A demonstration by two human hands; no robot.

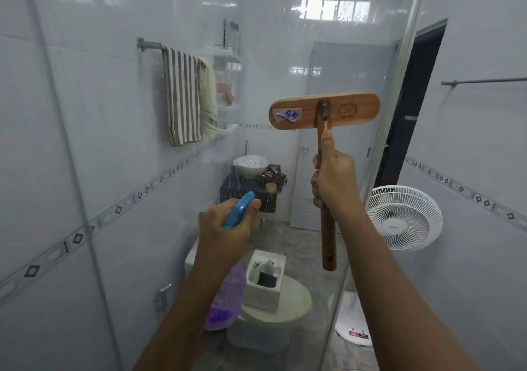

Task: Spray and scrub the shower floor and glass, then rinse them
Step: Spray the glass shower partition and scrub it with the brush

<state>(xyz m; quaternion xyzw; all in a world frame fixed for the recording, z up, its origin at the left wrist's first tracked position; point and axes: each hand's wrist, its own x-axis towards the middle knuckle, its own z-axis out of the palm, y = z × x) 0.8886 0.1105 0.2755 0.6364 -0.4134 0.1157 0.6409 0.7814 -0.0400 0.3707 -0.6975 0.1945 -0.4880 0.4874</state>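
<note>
My left hand (225, 231) grips a spray bottle with a blue trigger head (238, 211) and a purple body (226, 299), its nozzle pointing at the shower glass (137, 228). My right hand (332, 182) is wrapped round the wooden handle (328, 242) of a scrub brush. The brush's oblong wooden head (323, 111) is raised at chest height with its back facing me, against or very near the glass. The shower floor is out of view.
Behind the glass are a toilet (273, 305) with a white box on its lid, a small basin (251, 165), striped towels (182, 94) on a rail and a shelf rack. A white fan (405, 216) stands right, beside the glass edge (399, 85) and a dark doorway.
</note>
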